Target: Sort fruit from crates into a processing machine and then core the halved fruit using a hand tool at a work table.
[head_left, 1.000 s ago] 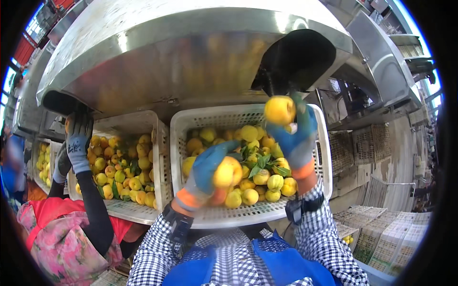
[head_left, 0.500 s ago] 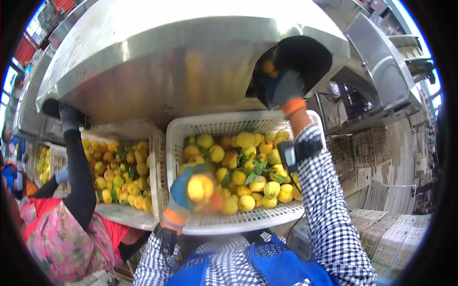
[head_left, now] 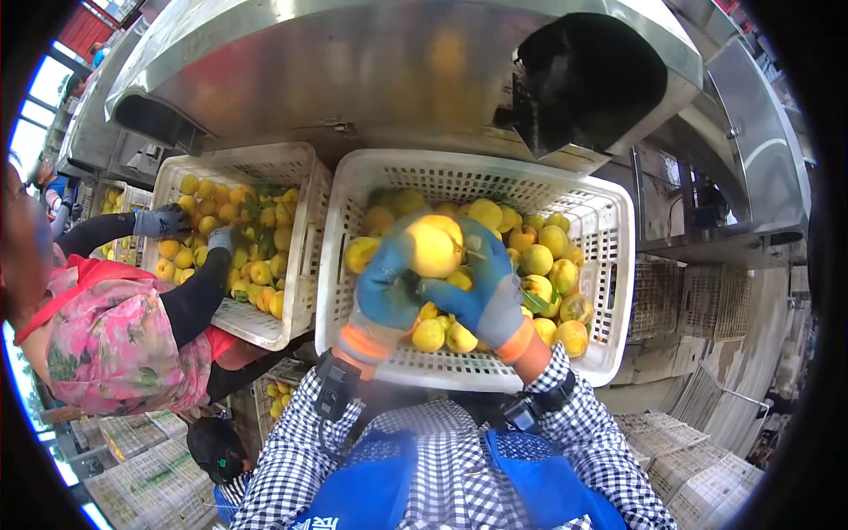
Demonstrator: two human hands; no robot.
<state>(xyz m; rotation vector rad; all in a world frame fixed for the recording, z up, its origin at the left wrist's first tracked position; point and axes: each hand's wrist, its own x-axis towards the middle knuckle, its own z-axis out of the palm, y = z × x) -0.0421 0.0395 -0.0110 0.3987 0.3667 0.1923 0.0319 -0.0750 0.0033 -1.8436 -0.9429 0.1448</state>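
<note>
A yellow peach [head_left: 434,246] sits between my two gloved hands above the white crate [head_left: 624,256]. My left hand [head_left: 386,281], in a blue and grey glove with an orange cuff, is closed round its left side. From the right, my right hand [head_left: 484,287] curls against the same peach, thumb stretched toward the left hand. Slight blur hides the exact finger contact. More yellow peaches [head_left: 537,259], some with green leaves, fill the crate below and around my hands. A few are brownish or spotted.
A metal machine [head_left: 353,79] with a dark opening [head_left: 587,79] stands beyond the crate. On the left, a co-worker's gloved hands [head_left: 162,221] reach into another peach crate [head_left: 305,265]. Stacked crates [head_left: 685,464] stand at the lower right.
My right hand has come back from the machine's dark opening to the peach over the crate. My left hand has moved right and up with a peach. The co-worker's hand has left the machine.
</note>
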